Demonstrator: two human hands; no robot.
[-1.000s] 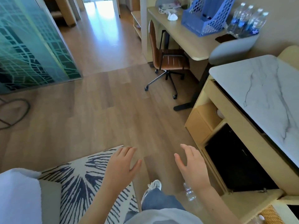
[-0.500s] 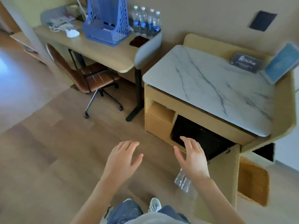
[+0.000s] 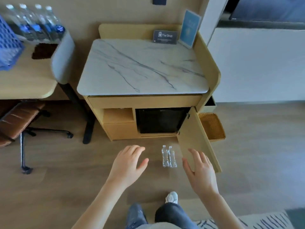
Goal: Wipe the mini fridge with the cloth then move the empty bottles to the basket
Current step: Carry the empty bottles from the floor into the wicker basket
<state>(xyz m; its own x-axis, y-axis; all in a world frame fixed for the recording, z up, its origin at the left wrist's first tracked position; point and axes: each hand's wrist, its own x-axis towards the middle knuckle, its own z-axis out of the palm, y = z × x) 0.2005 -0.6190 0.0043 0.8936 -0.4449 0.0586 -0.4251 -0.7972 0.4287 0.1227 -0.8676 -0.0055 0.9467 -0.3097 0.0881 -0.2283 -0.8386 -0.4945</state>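
Observation:
The black mini fridge (image 3: 160,120) sits inside a wooden cabinet whose door (image 3: 196,138) stands swung open to the right. Two clear empty bottles (image 3: 168,157) stand side by side on the floor in front of it. A woven basket (image 3: 212,127) rests on the floor behind the open door, at the cabinet's right. My left hand (image 3: 130,162) hovers left of the bottles, fingers spread, holding nothing. My right hand (image 3: 200,170) hovers right of them, also spread and empty. A dark brown cloth (image 3: 44,50) lies on the desk at the left.
The cabinet has a marble top (image 3: 142,66) with a dark sign (image 3: 165,36) and a blue card (image 3: 189,28). On the desk (image 3: 24,83) are several full water bottles (image 3: 38,23) and a blue rack (image 3: 8,45). A brown office chair (image 3: 14,124) stands below it.
The view has swung right, from the floor and rug to face the cabinet squarely. Both hands stay raised and empty; the two bottles now show between them.

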